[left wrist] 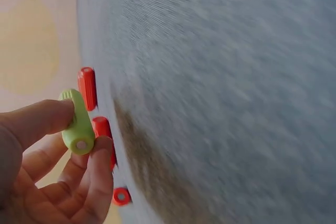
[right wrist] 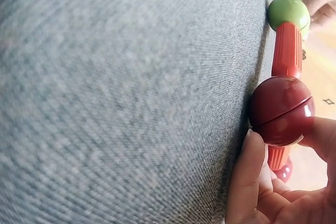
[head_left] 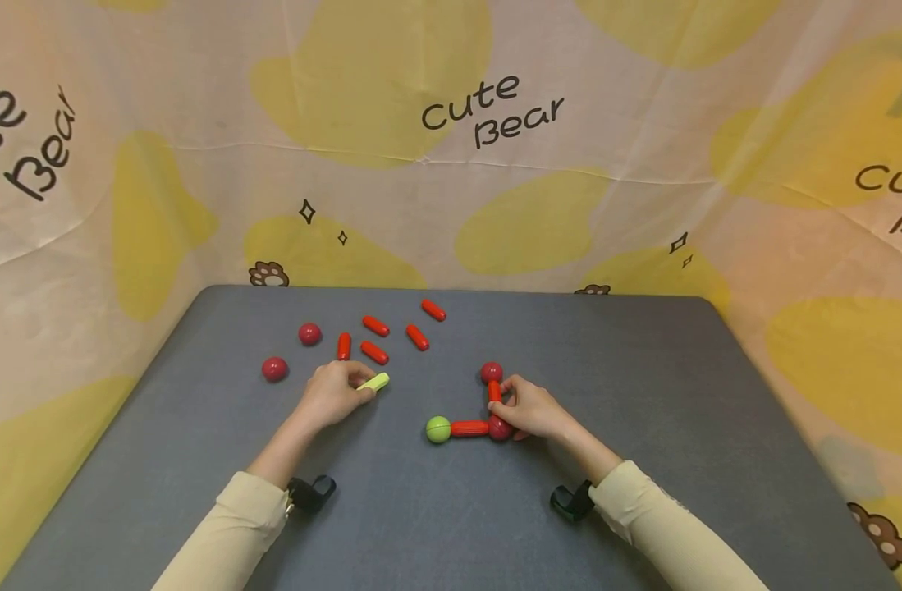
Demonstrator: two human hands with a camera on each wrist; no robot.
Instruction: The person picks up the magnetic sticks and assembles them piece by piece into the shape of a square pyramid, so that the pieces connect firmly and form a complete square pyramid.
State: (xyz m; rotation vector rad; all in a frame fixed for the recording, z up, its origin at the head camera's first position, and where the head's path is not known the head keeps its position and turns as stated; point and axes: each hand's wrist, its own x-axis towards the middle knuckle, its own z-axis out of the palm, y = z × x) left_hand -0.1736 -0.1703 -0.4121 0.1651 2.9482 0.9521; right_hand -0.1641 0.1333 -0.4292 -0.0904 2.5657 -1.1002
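Note:
My left hand pinches a yellow-green rod between thumb and fingers, above the table among the loose red pieces. A pale round spot shows on the rod's near end. My right hand grips the dark red ball at the corner of an L-shaped assembly, fingers also at the upright-pointing red rod. From that corner another red rod runs left to a green ball. A second red ball caps the far end.
Several loose red rods lie beyond my left hand, near the table's back. Two loose red balls sit to their left. A printed cloth hangs behind the grey table. Dark straps with camera mounts jut from both wrists.

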